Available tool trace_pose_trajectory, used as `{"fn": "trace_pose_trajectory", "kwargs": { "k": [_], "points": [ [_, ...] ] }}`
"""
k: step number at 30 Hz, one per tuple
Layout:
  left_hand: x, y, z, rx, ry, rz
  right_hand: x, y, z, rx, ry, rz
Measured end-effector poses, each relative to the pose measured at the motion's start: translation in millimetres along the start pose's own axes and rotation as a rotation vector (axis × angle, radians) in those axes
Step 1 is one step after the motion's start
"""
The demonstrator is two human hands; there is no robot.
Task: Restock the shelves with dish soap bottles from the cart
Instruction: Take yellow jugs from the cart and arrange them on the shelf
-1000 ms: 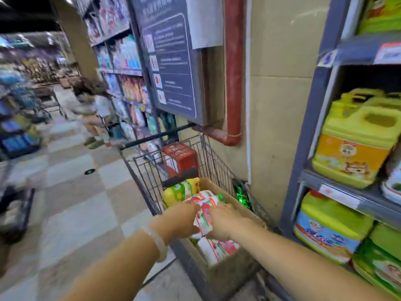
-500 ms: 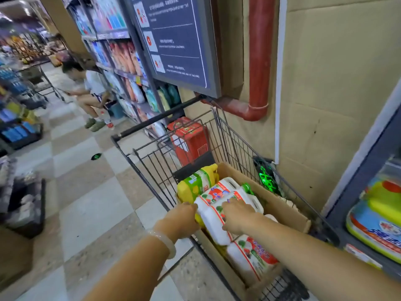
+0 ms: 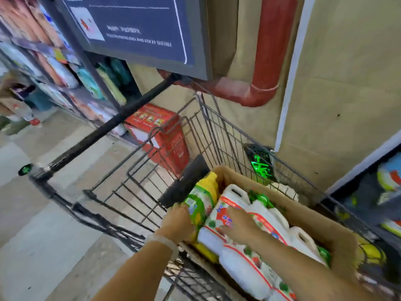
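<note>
A: Item one: white bottle (image 3: 225, 216), red-and-green label, lying on its side on top of others in the cardboard box (image 3: 338, 231). Box sitting inside the cart (image 3: 138, 183).

B: Hands?

A: Right hand (image 3: 239, 224) laid over the white bottle's label, fingers spread and bent onto it; full grasp not confirmed. Left hand (image 3: 179, 223) at the box's left edge, fingers curled against the yellow bottle (image 3: 202, 200) standing there.

B: Other stock?

A: More white bottles (image 3: 245, 270) stacked nearer in the box. Green caps (image 3: 260, 197) just behind the white bottle.

B: Beyond the box?

A: Red carton (image 3: 160, 135) on the floor past the cart's far end. Red pipe (image 3: 269, 61) and sign board (image 3: 138, 29) on the wall above. Shelf (image 3: 373, 192) with bottles right of the box, mostly out of frame.

B: Risks?

A: Likely slip on lifting: smooth plastic, palm-over hold, handle not taken. Possible snag on the box wall. Possible toppling of the yellow bottle once released. Neighbouring bottles liable to roll into the gap.
</note>
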State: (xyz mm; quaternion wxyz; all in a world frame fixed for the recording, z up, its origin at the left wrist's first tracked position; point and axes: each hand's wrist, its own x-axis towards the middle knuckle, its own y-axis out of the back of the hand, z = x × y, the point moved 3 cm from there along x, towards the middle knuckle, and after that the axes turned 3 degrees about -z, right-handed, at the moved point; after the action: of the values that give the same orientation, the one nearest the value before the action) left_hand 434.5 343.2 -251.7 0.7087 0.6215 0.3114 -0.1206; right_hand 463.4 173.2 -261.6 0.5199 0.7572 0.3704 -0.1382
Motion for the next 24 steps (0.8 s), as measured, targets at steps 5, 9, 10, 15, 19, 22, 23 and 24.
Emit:
{"fn": "trace_pose_trajectory", "kwargs": {
  "k": [5, 9, 10, 15, 19, 22, 23, 24],
  "points": [
    [49, -10, -26, -0.148, -0.032, -0.147, 68, -17, -46, 0.394, -0.158, 0.056],
    [59, -19, -41, -0.354, -0.041, -0.26, 106, -27, -66, 0.57, -0.399, 0.093],
    [59, -19, -44, -0.397, -0.044, -0.282, 115, -29, -70, 0.617, -0.471, 0.077],
    [66, -23, -52, -0.514, -0.085, -0.311, 138, -42, -72, 0.815, -0.673, 0.081],
    [70, -17, -62, -0.639, -0.026, -0.35, 125, -49, -63, 1.007, -0.684, 0.143],
    [72, -12, -65, -0.738, 0.011, -0.355, 104, -50, -47, 1.187, -0.612, 0.201],
    [73, -12, -66, -0.81, 0.015, -0.37, 94, -44, -42, 1.252, -0.571, 0.235],
    [73, -11, -64, -0.879, -0.004, -0.397, 82, -37, -38, 1.292, -0.531, 0.251]
  ]
}}
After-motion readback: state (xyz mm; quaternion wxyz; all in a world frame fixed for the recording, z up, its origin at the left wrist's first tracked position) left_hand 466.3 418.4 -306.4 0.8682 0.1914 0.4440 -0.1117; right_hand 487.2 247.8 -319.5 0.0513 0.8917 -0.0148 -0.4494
